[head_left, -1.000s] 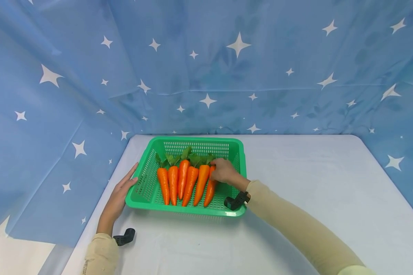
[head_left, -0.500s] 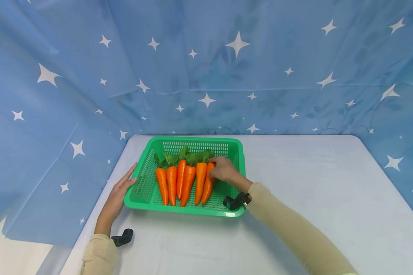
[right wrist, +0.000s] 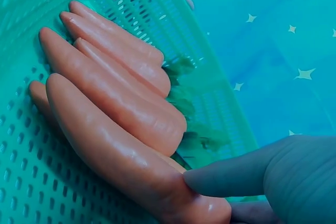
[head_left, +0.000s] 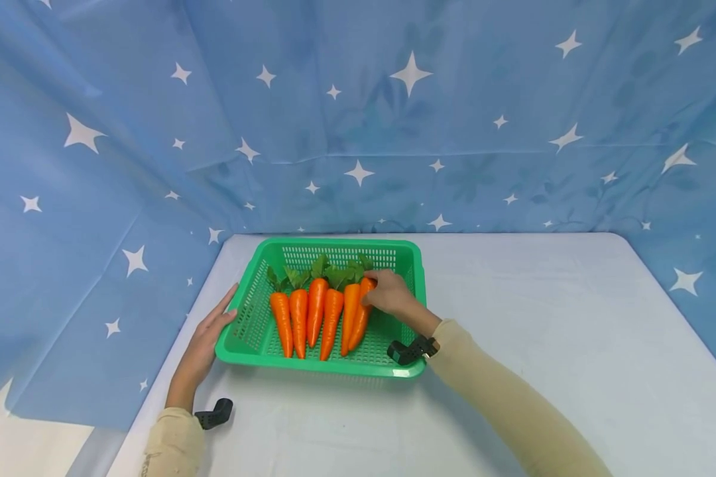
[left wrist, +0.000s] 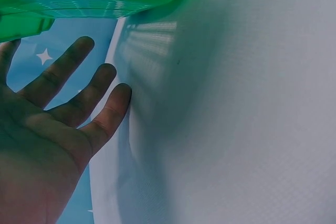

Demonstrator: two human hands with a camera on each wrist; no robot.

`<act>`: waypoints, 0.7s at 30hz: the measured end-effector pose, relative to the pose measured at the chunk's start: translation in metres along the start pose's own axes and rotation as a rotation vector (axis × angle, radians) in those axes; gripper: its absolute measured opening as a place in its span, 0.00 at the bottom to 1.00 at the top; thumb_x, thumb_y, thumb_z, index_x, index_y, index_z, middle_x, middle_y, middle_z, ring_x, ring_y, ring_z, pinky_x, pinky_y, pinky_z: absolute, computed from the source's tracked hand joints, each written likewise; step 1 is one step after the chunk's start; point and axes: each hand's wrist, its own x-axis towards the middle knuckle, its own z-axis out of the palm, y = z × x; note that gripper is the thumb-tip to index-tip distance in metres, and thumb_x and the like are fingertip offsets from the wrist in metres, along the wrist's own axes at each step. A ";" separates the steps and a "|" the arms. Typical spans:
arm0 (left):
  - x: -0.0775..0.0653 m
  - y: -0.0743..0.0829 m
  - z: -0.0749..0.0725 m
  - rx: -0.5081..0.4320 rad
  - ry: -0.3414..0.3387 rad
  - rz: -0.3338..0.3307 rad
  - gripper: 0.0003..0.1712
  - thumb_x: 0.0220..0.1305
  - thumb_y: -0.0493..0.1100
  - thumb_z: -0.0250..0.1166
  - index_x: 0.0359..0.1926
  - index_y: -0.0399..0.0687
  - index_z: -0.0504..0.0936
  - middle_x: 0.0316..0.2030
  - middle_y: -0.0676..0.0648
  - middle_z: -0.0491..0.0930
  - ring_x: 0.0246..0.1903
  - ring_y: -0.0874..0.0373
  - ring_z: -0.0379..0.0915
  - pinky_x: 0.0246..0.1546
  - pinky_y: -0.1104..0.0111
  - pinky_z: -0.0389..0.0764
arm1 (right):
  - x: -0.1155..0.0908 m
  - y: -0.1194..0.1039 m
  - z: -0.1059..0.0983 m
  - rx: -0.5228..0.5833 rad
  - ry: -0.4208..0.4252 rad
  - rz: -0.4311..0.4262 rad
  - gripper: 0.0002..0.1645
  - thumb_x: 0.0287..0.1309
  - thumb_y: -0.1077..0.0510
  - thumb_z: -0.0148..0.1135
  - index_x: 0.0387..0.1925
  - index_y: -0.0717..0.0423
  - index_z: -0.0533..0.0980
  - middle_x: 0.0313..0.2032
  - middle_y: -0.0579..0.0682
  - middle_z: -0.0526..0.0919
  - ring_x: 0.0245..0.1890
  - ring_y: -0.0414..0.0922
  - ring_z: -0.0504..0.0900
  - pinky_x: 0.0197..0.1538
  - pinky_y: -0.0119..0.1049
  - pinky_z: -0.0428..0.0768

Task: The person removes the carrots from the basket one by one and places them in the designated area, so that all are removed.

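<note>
Several orange carrots [head_left: 315, 311] with green leafy tops lie side by side in a green plastic basket [head_left: 319, 368]. My right hand [head_left: 390, 295] reaches inside and pinches the rightmost carrot [head_left: 360, 321] near its thick top end. In the right wrist view, the thumb [right wrist: 226, 177] presses on that held carrot [right wrist: 113, 142], which lies partly over its neighbour. At the basket's left side, my left hand [head_left: 205, 338] touches the rim with extended fingers. The left wrist view has those fingers [left wrist: 100, 90] spread out beside the basket's underside.
A white-covered table [head_left: 531, 318] carries the basket near its back left. Behind and to the left hangs a blue cloth [head_left: 465, 99] with white stars. A black wrist camera [head_left: 215, 414] sits on the left wrist, another black camera [head_left: 408, 350] on the right.
The rightmost carrot has shifted left with my right hand and now leans over its neighbour. The other carrots have moved slightly. My left hand stays at the rim.
</note>
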 end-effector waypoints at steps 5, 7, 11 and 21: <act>0.001 0.001 -0.001 0.005 -0.006 0.009 0.34 0.87 0.58 0.48 0.87 0.70 0.52 0.86 0.54 0.42 0.80 0.54 0.45 0.59 0.80 0.65 | -0.002 -0.001 -0.002 0.029 0.000 -0.007 0.41 0.59 0.71 0.68 0.75 0.67 0.71 0.63 0.65 0.80 0.47 0.55 0.83 0.40 0.40 0.80; 0.000 0.001 -0.001 0.009 -0.005 0.009 0.34 0.87 0.58 0.48 0.87 0.69 0.52 0.86 0.54 0.42 0.81 0.52 0.42 0.59 0.81 0.64 | -0.003 -0.001 -0.002 0.045 -0.003 -0.009 0.41 0.59 0.71 0.68 0.75 0.67 0.71 0.63 0.65 0.80 0.47 0.54 0.82 0.39 0.40 0.79; 0.000 0.000 -0.001 0.015 -0.001 0.013 0.34 0.87 0.57 0.48 0.87 0.68 0.52 0.86 0.53 0.42 0.82 0.50 0.41 0.59 0.80 0.63 | -0.003 0.000 -0.002 0.077 -0.015 -0.018 0.42 0.59 0.71 0.67 0.76 0.66 0.70 0.64 0.64 0.80 0.45 0.53 0.81 0.38 0.39 0.76; -0.001 0.000 0.000 0.023 0.006 0.019 0.34 0.88 0.57 0.48 0.87 0.70 0.53 0.86 0.54 0.43 0.81 0.53 0.43 0.59 0.80 0.63 | -0.005 -0.004 -0.005 0.151 -0.057 -0.040 0.41 0.61 0.68 0.69 0.76 0.63 0.71 0.68 0.62 0.77 0.55 0.55 0.82 0.54 0.55 0.82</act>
